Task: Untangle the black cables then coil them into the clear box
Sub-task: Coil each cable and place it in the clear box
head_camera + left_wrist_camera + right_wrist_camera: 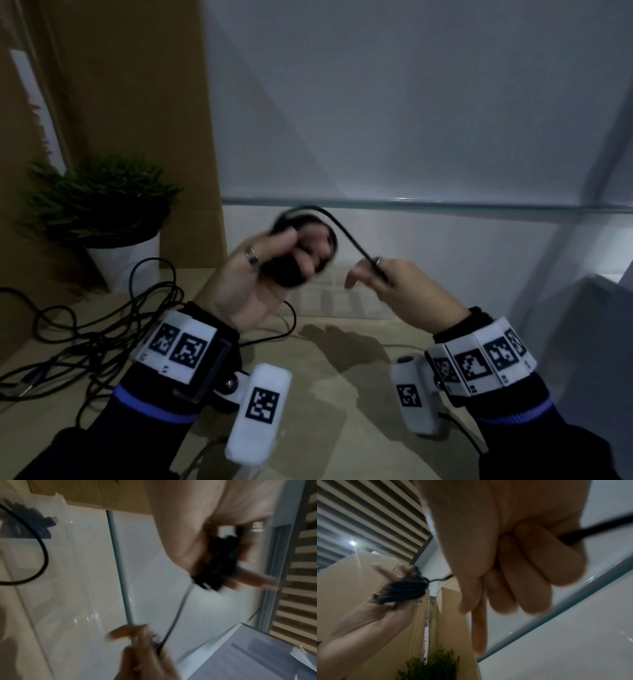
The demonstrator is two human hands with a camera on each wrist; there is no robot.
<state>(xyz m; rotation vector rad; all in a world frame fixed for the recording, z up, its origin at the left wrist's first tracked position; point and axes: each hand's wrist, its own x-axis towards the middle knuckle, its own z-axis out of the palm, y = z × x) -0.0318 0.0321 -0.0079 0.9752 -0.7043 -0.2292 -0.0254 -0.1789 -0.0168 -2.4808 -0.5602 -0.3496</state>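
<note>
My left hand (294, 253) is raised above the table and grips a small coil of black cable (287, 274) wound round its fingers. The free length of that cable (329, 216) arcs up from the coil and over to my right hand (370, 274), which pinches it near its end. In the left wrist view the coil (217, 563) sits under the palm and the cable (176, 612) runs down to the right hand's fingers (130, 632). A tangle of more black cables (102, 325) lies on the table at the left. A faint clear box (342, 298) stands behind the hands.
A potted green plant (102, 205) in a white pot stands at the back left against a cardboard panel (137, 102). A glass shelf edge (411, 202) runs across the white wall. A grey block (582, 325) stands at the right. The wooden tabletop (342, 394) lies below my hands.
</note>
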